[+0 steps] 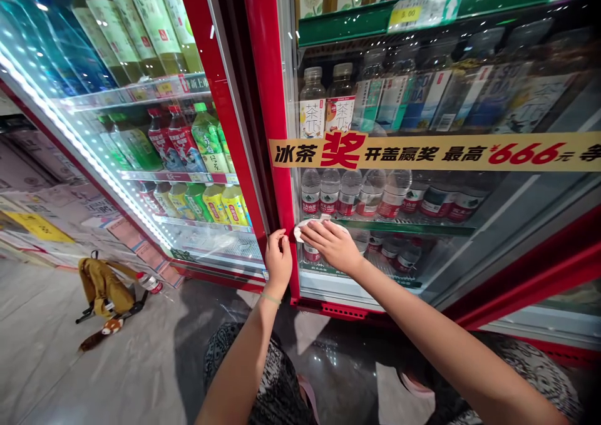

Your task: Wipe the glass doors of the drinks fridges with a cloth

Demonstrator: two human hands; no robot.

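My right hand (337, 245) lies with its fingers over a white cloth (300, 231), pressing it to the glass door (451, 243) of the right-hand drinks fridge, close to the door's red frame (271, 93). Only the cloth's edges show around the fingers; whether it is cloth or paper is hard to tell. My left hand (278, 259) is beside the lower part of that red frame, fingers loosely bent and apart, with nothing seen in it. A thin band (271, 298) circles the left wrist. Behind the glass stand water bottles (347, 193) with red labels.
A lit drinks fridge (220, 131) with several bottle rows adjoins on the left. A yellow printed strip (422, 152) crosses the right door. On the grey floor are a mustard backpack (101, 287), a plush charm (113, 327) and a bottle (149, 282). Stacked cartons (70, 206) line the left.
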